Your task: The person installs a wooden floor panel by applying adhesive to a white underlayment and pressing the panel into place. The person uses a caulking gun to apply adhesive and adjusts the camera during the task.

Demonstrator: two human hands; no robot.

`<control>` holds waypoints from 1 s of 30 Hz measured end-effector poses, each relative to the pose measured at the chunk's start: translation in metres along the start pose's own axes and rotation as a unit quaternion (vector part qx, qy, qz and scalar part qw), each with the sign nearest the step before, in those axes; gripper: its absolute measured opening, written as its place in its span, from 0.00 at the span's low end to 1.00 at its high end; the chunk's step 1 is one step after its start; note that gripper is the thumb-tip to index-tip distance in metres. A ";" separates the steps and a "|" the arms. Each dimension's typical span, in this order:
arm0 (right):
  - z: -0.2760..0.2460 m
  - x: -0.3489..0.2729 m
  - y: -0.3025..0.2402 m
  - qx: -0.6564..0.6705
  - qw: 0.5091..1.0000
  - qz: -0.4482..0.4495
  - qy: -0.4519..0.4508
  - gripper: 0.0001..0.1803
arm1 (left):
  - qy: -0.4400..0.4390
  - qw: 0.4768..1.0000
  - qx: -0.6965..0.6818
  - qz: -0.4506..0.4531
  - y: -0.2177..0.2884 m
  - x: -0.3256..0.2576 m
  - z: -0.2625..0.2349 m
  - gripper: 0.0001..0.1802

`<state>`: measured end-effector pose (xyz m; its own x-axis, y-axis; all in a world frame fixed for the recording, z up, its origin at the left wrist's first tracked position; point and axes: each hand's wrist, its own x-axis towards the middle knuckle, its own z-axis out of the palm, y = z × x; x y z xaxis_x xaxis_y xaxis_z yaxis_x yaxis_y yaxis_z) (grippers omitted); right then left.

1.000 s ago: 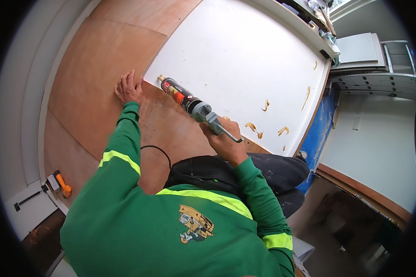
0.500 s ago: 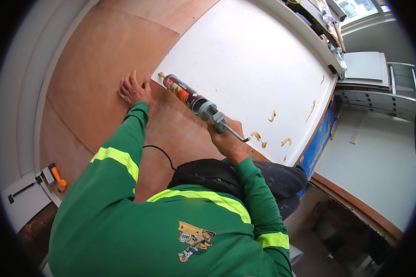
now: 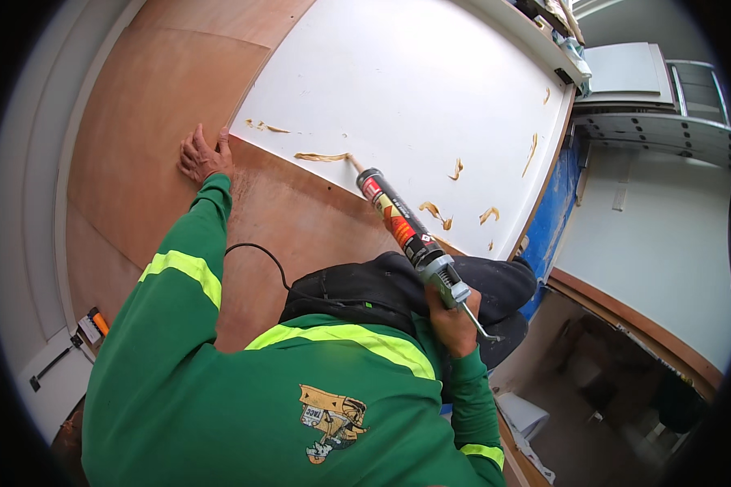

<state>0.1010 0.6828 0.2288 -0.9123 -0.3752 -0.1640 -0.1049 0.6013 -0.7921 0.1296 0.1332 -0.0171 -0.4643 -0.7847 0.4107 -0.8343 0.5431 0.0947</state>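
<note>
One black-and-orange caulking gun (image 3: pixel 406 231) gripped in right hand (image 3: pixel 453 321), long axis slanting up-left, nozzle touching white panel (image 3: pixel 430 89). Left hand (image 3: pixel 203 156) spread flat on brown plywood sheet (image 3: pixel 146 105), well apart leftward.

You wear a bright green long-sleeved top (image 3: pixel 244 406) that fills the lower part of the view, from about 6 to 8 o'clock. A yellow-green reflective band (image 3: pixel 183 268) circles your left sleeve above the elbow, a second one (image 3: pixel 349 337) crosses the chest, and a third (image 3: pixel 481 452) wraps your right sleeve near 5 o'clock. A printed badge (image 3: pixel 333 422) in tan and dark tones sits on the front of the top. Your trousers (image 3: pixel 430 284) are dark, almost black. Both hands, left (image 3: pixel 203 156) at 10 o'clock and right (image 3: pixel 455 321) near centre, are bare, without gloves.
</note>
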 end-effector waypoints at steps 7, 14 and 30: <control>-0.009 -0.010 0.017 0.062 0.987 0.141 0.035 0.05 | -0.019 0.999 -0.024 -0.009 -0.008 0.010 0.008 0.44; -0.029 -0.035 0.004 0.056 0.983 0.175 0.027 0.07 | -0.052 0.994 0.001 -0.098 0.030 0.003 0.011 0.51; -0.007 0.030 -0.003 0.032 0.999 -0.013 0.031 0.07 | -0.077 0.986 0.021 -0.145 0.039 0.012 0.017 0.48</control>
<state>0.0710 0.6742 0.2303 -0.9326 -0.3446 -0.1073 -0.1054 0.5445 -0.8321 0.0861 0.1399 -0.0234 -0.2419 -0.9426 0.2301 -0.9485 0.2797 0.1486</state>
